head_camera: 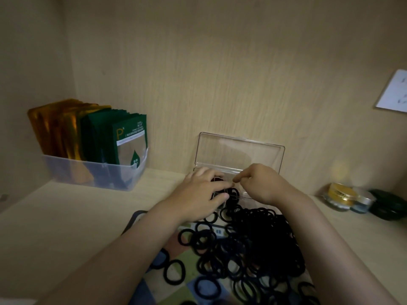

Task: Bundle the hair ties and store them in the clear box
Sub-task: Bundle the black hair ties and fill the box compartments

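**Q:** What surrounds the work area?

**A:** A pale wooden counter (66, 216) under dim light, closed in by a wooden back wall (220, 73). At far left stands a translucent plastic bin (92, 175) packed with upright sachets, gold ones (55, 128) to the left and green ones (130, 139) to the right. At far right are two small glass jars (340, 197) touching each other, with a dark green round case (387, 204) just beside them. A white sheet of paper (394, 93) is fixed to the right-hand wall.

**Q:** Where are the hair ties?

**A:** A large heap of black hair ties (259, 243) lies near the viewer on a patterned mat (182, 291), spilling left as single loops. The heap reaches right up to the near edge of the clear box (239, 156). The box sits far centre, its lid raised upright against the wall. A few dark ties (232, 192) lie inside the box, between the hands.

**Q:** What are the hands doing?

**A:** Both reach over the heap and cover most of the box base. The left hand (204, 190) lies spread over dark ties in the box, thumb on the near side; I cannot tell whether it grips or only rests. The right hand (262, 183) has curled fingers, with its fingertip meeting the left forefinger. I cannot tell whether anything is pinched there.
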`<state>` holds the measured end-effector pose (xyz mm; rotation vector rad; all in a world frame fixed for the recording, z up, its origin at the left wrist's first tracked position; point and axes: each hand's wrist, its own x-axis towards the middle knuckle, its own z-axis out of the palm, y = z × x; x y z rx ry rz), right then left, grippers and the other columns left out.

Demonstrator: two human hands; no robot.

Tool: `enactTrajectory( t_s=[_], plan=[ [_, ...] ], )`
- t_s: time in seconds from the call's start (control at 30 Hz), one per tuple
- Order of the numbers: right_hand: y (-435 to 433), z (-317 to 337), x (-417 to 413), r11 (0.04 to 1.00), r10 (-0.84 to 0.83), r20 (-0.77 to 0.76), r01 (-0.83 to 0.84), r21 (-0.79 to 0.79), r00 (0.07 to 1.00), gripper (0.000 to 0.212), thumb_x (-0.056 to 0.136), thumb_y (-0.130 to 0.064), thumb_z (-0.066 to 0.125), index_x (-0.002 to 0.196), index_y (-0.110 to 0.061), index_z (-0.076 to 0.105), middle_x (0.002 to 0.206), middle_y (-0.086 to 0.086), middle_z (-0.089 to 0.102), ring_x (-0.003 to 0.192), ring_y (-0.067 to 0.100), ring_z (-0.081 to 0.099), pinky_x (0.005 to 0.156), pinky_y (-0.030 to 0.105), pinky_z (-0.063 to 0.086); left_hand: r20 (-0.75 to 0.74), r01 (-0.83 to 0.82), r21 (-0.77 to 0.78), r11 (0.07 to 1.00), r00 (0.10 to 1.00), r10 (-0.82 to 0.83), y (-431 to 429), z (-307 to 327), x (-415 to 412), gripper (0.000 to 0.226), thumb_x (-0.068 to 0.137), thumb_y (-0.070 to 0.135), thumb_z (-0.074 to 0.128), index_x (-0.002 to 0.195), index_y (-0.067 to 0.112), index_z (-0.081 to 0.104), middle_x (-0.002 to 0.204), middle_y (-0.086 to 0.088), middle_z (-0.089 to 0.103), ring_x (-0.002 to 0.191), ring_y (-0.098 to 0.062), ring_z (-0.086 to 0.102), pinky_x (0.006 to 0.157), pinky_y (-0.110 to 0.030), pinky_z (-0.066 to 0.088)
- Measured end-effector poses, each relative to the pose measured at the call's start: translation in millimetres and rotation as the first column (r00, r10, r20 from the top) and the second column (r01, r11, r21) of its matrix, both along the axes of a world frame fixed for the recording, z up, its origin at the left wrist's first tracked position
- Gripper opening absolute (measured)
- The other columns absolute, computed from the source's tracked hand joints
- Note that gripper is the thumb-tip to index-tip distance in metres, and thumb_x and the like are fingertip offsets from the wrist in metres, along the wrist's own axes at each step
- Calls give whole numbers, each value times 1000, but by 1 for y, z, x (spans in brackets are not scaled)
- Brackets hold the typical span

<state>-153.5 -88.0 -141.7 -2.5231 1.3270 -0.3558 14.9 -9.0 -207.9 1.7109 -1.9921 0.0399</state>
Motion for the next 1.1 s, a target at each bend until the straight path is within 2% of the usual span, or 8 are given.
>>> enactTrajectory(
  t_s=[0.17,0.33,0.57,0.67,0.77,0.93,1.0,1.1],
  plan=[
    [3,-9,3,992,93,-62,-98,-77,994,32,88,-22,51,100,-32,79,113,-4,63,108,18,58,93,37,50,-249,-15,-55,998,968,1,2,7,-1,37,101,39,45,138,36,48,141,17,45,136,-6,33,111,-29,29],
    [1,-11,2,970,106,-197,-145,-194,975,33,91,-26,48,107,-30,77,119,1,57,115,23,45,100,40,42,13,-9,9,1000,1000,9,1,1,-1,44,98,51,43,140,38,48,143,17,40,138,-7,25,116,-35,23],
    [11,-11,2,964,148,-246,-195,-181,958,34,95,-26,47,114,-35,74,142,-8,50,130,18,40,101,31,34,-110,-5,-63,998,994,-2,5,7,3,43,96,43,52,138,35,48,136,16,45,134,-6,31,113,-34,32],
    [10,-8,1,969,150,-145,-175,-173,978,32,92,-24,50,110,-33,75,134,-6,56,127,18,46,104,32,39,-102,-32,-111,993,995,20,11,14,4,35,95,40,55,130,34,54,126,15,48,125,-5,36,105,-29,36],
    [12,2,1,964,156,-6,-154,-218,988,28,87,-22,53,97,-33,77,114,-6,62,105,16,59,95,37,49,-147,-63,-148,987,988,41,21,27,5,20,94,36,57,114,33,58,108,17,52,104,0,43,86,-21,38],
    [41,15,8,955,287,89,-277,-107,954,23,85,-15,59,92,-29,77,92,-8,71,74,6,61,72,25,51,-193,-35,40,999,980,42,46,40,7,7,91,26,59,95,32,57,82,11,60,68,-3,52,64,-29,47],
    [52,11,8,937,344,14,-342,-63,939,20,86,-19,62,94,-30,77,91,-8,73,76,7,63,75,27,54,-167,-47,123,991,984,68,58,41,10,6,89,25,59,90,31,59,81,8,63,66,-5,53,68,-34,50],
    [66,-1,6,929,364,-90,-368,-32,927,16,88,-32,63,95,-30,76,93,-11,73,84,9,66,80,33,56,-161,-56,270,961,982,103,74,35,12,1,87,29,62,89,29,62,84,7,65,64,-3,53,69,-27,49]
  ],
)
